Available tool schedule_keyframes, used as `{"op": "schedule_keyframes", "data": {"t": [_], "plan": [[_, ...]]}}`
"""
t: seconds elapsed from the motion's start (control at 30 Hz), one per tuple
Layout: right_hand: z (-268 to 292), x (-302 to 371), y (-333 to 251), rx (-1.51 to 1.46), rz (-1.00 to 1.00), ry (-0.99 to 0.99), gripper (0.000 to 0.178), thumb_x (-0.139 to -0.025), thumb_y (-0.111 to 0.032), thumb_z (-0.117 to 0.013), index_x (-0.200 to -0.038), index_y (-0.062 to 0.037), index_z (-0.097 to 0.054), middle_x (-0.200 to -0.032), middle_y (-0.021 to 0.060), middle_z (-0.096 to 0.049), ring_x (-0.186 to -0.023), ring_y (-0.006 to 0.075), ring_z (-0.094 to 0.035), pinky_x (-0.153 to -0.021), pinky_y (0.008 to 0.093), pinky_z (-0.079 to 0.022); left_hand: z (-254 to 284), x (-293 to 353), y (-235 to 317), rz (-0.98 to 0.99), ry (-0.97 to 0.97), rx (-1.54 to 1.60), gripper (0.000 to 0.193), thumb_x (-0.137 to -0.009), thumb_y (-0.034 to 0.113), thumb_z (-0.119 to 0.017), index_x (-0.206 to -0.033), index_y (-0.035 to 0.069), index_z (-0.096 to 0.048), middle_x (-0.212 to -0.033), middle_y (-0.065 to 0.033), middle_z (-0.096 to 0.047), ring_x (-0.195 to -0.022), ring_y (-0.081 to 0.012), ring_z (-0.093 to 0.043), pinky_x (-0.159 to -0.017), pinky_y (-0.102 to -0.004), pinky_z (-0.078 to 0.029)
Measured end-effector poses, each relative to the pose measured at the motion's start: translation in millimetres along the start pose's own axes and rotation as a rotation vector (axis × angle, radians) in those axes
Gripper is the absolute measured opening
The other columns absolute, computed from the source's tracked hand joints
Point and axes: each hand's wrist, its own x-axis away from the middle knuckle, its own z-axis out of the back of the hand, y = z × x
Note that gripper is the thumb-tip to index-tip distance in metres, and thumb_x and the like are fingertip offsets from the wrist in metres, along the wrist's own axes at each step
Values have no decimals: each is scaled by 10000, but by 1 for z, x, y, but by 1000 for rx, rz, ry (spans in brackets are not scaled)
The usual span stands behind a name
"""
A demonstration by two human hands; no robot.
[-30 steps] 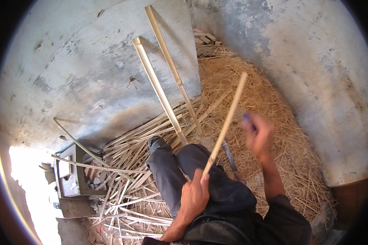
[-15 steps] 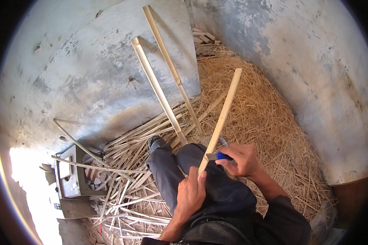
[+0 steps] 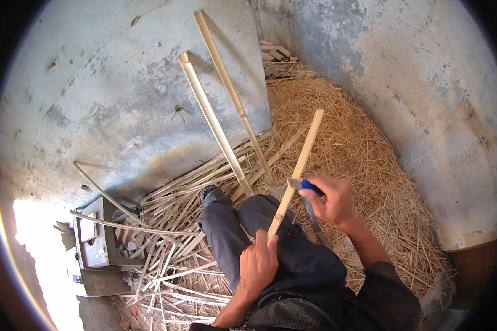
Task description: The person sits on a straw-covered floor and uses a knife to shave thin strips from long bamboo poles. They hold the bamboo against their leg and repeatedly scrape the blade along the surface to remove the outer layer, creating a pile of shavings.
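My left hand point(image 3: 258, 263) is closed around the near end of a pale split bamboo strip point(image 3: 299, 165), which slants up and away over my lap. In my right hand point(image 3: 334, 199) is a blue-handled blade tool point(image 3: 312, 187). Its short metal blade lies against the strip around mid-length; whether this is a knife or a scraper is not plain. Below the right hand, beside my thigh, a long grey blade point(image 3: 311, 215) points down toward the straw, partly hidden by my leg.
Two bamboo lengths point(image 3: 215, 118) lean on the grey wall point(image 3: 121, 99). Split strips point(image 3: 176, 276) cover the floor at left, by a worn box-like metal casing point(image 3: 96, 237). Fine shavings point(image 3: 359, 149) heap up against the right wall point(image 3: 425, 110). Bricks point(image 3: 276, 53) sit in the far corner.
My right hand has moved the blade tool up the strip, away from my left hand. The strip's far end has dropped slightly. More of the long grey blade shows. My left hand has barely moved.
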Motion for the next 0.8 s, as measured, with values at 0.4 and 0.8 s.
{"op": "schedule_keyframes", "data": {"t": [0.4,0.8], "plan": [[48,-29,154,-361,-580,-119,436,-1120,-452,-611,-1153,-41,-752,-739,-12,-611,-601,116,-537,-580,339,-451,3,33,-25,119,-212,156,301,-1164,293,-459,-1043,28,-534,-766,-305,-659,-778,-560,-643,-708,-654,-465],[19,23,144,240,-519,-447,345,-1118,-336,-607,-1373,-109,-554,-748,89,-655,-606,211,-581,-664,433,-471,27,-6,-28,266,-255,616,546,-1205,448,-300,-1113,8,-610,-694,-31,-452,-617,-150,-452,-605,-344,-401]]}}
